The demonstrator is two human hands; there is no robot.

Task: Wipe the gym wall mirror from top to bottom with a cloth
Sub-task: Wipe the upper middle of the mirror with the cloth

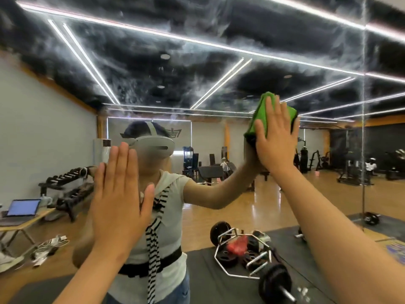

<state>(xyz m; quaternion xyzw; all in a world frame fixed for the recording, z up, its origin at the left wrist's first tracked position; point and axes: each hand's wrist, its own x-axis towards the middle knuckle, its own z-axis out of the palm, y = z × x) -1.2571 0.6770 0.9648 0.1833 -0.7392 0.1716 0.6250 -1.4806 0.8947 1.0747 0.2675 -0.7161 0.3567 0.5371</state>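
At the far left, in the mirror's (pixel 197 62) reflection, an open laptop (pixel 23 207) sits on a small table; just right of it a dumbbell rack (pixel 65 181) runs along the far wall. Next comes the left hand (pixel 119 200), raised near the glass with its back to the camera; its fingers are straight and pressed close side by side, the thumb angled out a little to the right, and it holds nothing; whether the palm touches the glass I cannot tell. Behind it is the reflection of the person, wearing a headset. Lower and to the right, a hex bar (pixel 243 253) loaded with weight plates lies on a dark mat in the reflection. Higher up on the right, the green cloth (pixel 260 119) is spread against the mirror under the right hand (pixel 277 139); that hand lies flat on it, fingers straight and only slightly apart, pressing rather than gripping. The cloth sits between the fingers and the glass; it shows above the fingertips, left of the thumb, and right of the little finger. Farther right, a vertical seam (pixel 363 128) divides the mirror panels.
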